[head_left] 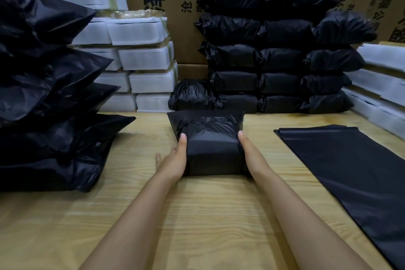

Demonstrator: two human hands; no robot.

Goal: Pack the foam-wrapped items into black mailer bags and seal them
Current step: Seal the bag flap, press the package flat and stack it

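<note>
1. Filled black mailer bag (213, 153) sits mid surface (197, 215), just before stacked black bags (274, 59).
2. Left grip (175, 160) & right grip (249, 155): fingers straight, pressed flat vs bag's sides.
3. Empty mailers (350, 171) lie right.

The bench (219, 215) is pale wood, smooth, with plain grain lines. The parcel (213, 151) is thin black plastic film, matt and taut near the front, crinkled at its far end. The flat mailer bags (350, 164) look smooth with a faint sheen. The foam-wrapped items (144, 57) are white matt foam, bound with what seems to be glossy yellowish tape (135, 14). The cardboard boxes (182, 35) are brown, matt and printed.
</note>
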